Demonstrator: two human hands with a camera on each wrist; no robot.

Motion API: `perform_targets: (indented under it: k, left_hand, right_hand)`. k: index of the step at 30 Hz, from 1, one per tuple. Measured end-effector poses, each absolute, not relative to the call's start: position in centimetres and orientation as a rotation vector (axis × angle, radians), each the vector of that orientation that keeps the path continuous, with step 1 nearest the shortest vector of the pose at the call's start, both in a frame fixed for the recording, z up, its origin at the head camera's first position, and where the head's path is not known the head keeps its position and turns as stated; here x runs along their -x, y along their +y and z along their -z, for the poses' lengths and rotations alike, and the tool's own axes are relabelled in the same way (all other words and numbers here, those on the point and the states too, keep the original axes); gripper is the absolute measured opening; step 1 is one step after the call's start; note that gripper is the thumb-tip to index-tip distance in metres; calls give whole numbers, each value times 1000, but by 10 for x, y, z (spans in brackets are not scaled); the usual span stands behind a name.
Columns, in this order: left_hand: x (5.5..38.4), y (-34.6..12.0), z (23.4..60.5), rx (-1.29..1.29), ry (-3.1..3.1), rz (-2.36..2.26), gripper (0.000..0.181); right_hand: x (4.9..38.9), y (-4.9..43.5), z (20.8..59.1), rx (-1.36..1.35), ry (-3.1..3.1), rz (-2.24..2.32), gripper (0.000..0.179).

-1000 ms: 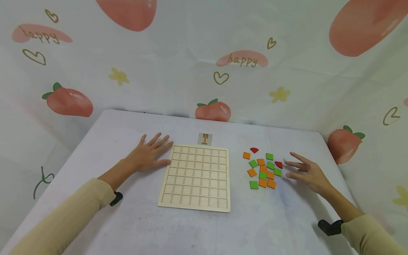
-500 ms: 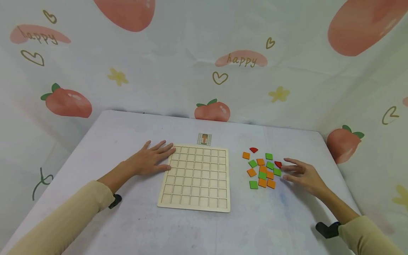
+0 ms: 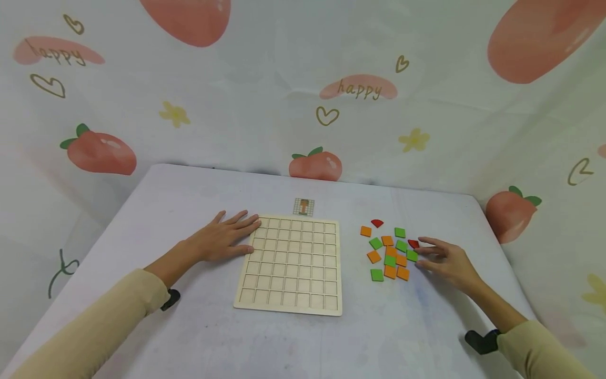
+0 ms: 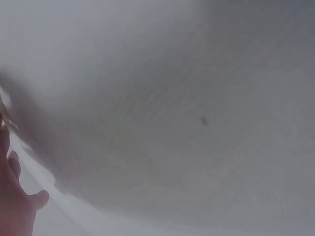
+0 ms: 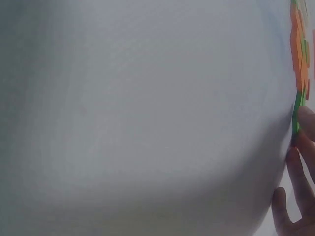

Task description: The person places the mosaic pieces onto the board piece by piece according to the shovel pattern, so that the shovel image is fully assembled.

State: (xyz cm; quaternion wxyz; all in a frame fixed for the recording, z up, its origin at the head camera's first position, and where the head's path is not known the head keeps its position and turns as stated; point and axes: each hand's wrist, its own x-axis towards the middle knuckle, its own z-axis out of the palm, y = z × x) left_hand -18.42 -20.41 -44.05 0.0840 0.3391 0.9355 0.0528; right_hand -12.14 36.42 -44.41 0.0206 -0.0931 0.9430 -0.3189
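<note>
A pale wooden grid board (image 3: pixel 290 266) lies flat in the middle of the table. My left hand (image 3: pixel 220 239) rests at its upper left side, fingers spread, with fingertips and thumb on the board's edge; part of this hand (image 4: pixel 17 196) shows in the left wrist view. To the right of the board lies a loose group of flat tiles: orange squares (image 3: pixel 403 273), green squares (image 3: pixel 377 275) and red quarter-circle pieces (image 3: pixel 377 223). My right hand (image 3: pixel 447 262) is at the group's right side, its fingertips at a green tile (image 3: pixel 411 256) and a red piece (image 3: pixel 413 244). Whether they press either is unclear.
A small card (image 3: pixel 304 207) with a printed grid picture lies just behind the board. The white table (image 3: pixel 213 342) ends at a hanging cloth (image 3: pixel 265 105) with fruit and heart prints. Some tiles touch or overlap each other.
My right hand has moved left and slightly down to the edge of the tiles. My left hand has shifted a little nearer and further onto the board's edge. The tiles stay where they were.
</note>
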Motion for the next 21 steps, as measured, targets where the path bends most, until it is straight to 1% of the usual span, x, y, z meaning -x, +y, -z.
perform_targets:
  k: [8, 21]
  left_hand:
    - [183, -204, 440, -1017, 2793, -194, 74]
    - [183, -206, 441, -1019, 2793, -166, 74]
  right_hand:
    - [122, 360, 442, 260, 2951, 928, 57]
    - [121, 355, 442, 296, 2996, 919, 49]
